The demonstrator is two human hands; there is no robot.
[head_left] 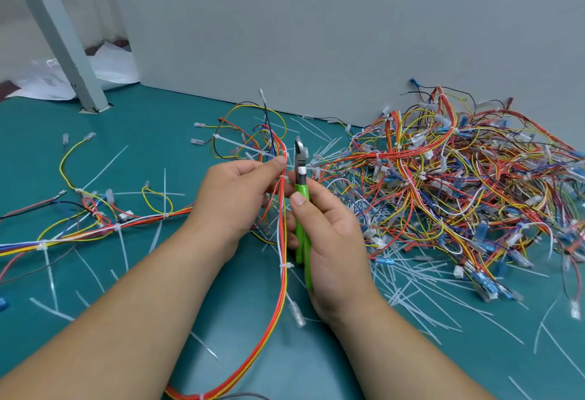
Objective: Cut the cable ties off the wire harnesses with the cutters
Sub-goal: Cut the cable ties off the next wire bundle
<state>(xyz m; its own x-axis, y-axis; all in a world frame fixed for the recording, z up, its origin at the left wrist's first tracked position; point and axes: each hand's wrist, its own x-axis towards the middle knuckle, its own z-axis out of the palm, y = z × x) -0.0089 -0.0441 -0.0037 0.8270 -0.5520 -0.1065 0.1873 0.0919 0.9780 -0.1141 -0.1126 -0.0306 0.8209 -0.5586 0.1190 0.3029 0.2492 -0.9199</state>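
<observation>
Cutters (299, 185) stand upright, gripped by your right hand (329, 241); your left hand (234, 198) pinches the red-orange harness (282, 276) beside them.

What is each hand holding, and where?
Left hand pinches the wire harness near its upper cable tie; right hand grips the cutters by their green handles.
</observation>
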